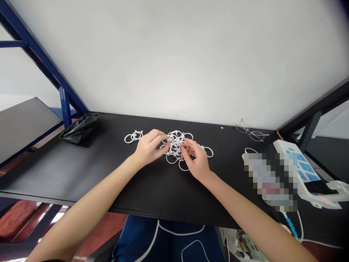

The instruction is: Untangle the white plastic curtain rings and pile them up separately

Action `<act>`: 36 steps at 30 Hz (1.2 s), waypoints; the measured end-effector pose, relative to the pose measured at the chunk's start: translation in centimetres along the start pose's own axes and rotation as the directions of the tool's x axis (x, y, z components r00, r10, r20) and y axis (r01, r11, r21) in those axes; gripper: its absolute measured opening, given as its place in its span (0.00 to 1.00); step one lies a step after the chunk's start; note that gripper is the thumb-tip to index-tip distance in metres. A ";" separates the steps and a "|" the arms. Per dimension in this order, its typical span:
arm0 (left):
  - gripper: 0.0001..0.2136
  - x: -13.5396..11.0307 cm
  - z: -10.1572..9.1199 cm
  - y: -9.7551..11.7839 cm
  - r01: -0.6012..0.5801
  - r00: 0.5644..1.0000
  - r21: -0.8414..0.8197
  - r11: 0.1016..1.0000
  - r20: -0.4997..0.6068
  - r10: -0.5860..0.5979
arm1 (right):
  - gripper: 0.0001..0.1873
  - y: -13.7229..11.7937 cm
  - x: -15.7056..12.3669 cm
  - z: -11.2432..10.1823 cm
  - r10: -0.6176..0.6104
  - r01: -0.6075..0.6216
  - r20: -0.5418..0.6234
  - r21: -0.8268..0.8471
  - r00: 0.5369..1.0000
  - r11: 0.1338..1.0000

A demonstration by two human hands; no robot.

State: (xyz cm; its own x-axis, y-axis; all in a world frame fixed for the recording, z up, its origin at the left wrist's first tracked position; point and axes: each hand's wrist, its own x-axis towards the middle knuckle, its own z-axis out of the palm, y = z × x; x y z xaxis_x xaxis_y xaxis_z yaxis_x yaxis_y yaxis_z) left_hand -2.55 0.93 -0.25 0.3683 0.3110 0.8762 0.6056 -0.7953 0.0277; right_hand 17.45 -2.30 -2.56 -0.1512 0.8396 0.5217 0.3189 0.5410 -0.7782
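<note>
- The left hand (148,147) and right hand (197,162) are reached forward from the bare forearms nearest the camera. They are brought in from either side, so that what lies between them can be worked from both ends at once.
- The black counter (81,171) is spread under the fingers. Its dark top makes the white pieces easy to tell apart.
- A white power strip (305,171) is kept well to the right of the right fingers, near the counter's edge, out of the way of the hands.
- A crumpled black bag (80,128) is left far to the left of the left fingers, at the back corner.
- The pile of white rings (176,145) is held directly between the two sets of fingers, lying flat on the counter and tangled together.
- The left fingers (163,138) are drawn together, thumb against forefinger, on a ring at the pile's left edge, as if to steady it.
- The right fingers (188,148) are bent down among the rings on the pile's right side. Whether a ring is pinched there cannot be told.
- A few linked rings (133,137) are set just left of the left fingers, apart from the pile, seemingly kept separate from the tangle.
- A pair of glasses (252,133) is laid well beyond the right fingers, by the wall.
</note>
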 end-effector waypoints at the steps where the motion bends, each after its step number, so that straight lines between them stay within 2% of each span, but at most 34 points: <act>1: 0.04 0.0 0.0 0.0 -0.001 1.000 0.006 1.000 -0.009 0.001 | 0.15 0.0 0.0 0.0 0.004 -0.004 0.002 0.001 1.000 1.000; 10: 0.08 -0.5 0.2 -0.4 0.031 1.000 0.021 0.999 0.001 -0.031 | 0.15 0.0 0.1 0.0 0.005 -0.005 0.011 -0.001 1.000 1.000; 22: 0.07 -0.6 0.2 -0.4 0.066 0.998 0.003 0.998 0.009 -0.066 | 0.12 -0.1 0.0 0.0 -0.007 0.008 0.025 -0.019 1.000 1.000; 36: 0.07 -0.3 0.2 -0.3 0.030 0.997 0.054 0.998 -0.072 -0.026 | 0.09 -0.1 0.0 -0.1 -0.009 0.010 0.036 -0.055 0.999 0.998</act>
State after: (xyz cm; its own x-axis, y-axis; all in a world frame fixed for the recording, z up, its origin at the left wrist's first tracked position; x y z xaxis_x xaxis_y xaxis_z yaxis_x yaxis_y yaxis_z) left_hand -2.71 1.15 -0.63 0.3006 0.2929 0.9077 0.6538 -0.7562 0.0275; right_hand 17.47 -2.33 -2.43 -0.1871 0.8362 0.5155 0.3682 0.5462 -0.7523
